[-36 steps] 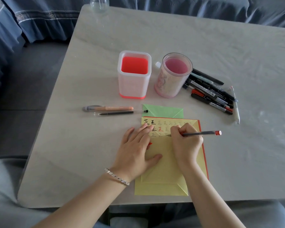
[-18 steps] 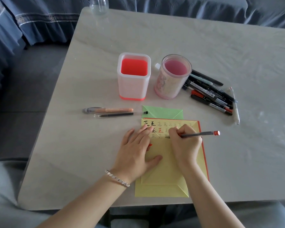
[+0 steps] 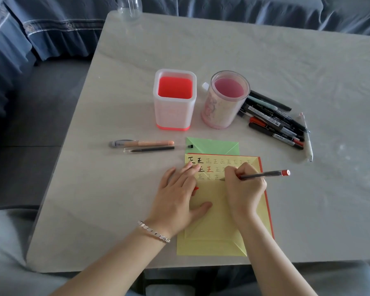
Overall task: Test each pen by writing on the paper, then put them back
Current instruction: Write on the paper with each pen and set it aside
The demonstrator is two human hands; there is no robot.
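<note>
Red-capped pen [image 3: 265, 174] | pinched in right grip [image 3: 244, 189], tip on yellow paper [image 3: 214, 231] at counter's [image 3: 265, 60] 6 o'clock | left grip [image 3: 175, 199] flat, fingers straight, pressing the paper | loose pens [image 3: 276, 122] at 3 o'clock

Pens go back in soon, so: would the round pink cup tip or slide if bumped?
Probably light: the pink cup looks empty. It stands taller than wide, so a bump near the rim could tip it; lower down it would likely slide on the smooth table.
</note>
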